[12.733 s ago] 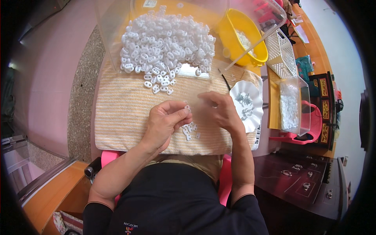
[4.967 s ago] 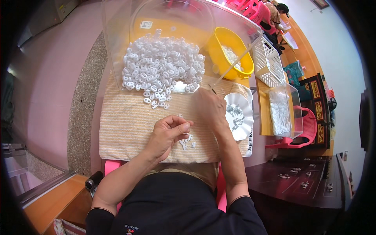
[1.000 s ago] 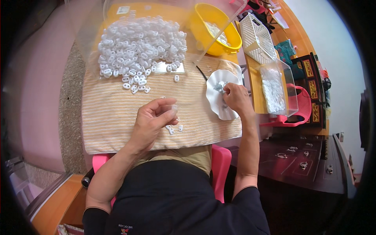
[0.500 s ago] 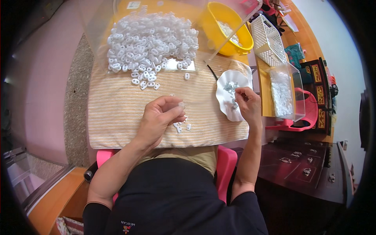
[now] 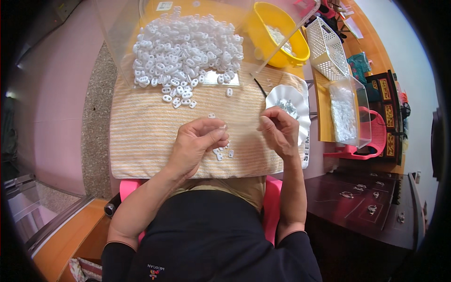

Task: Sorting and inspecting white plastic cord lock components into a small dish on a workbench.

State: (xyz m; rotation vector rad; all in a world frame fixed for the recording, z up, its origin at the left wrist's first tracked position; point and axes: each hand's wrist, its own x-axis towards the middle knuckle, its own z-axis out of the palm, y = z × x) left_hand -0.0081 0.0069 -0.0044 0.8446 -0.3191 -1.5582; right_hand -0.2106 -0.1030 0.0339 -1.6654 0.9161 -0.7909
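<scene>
White dish [image 5: 304, 126] near towel [image 5: 150, 131] edge, hands [image 5: 193, 143] [image 5: 283, 134] apart

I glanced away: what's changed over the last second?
The right hand moved left from the grey bits in the white dish toward the left hand; whether it holds anything is unclear. The left hand still pinches a small pale piece; the white heap stayed.

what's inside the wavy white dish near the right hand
Small grey pieces lie in the wavy white dish. The right hand blocks the view of its lower left part, so anything there cannot be seen; the pieces are too small to identify.
</scene>
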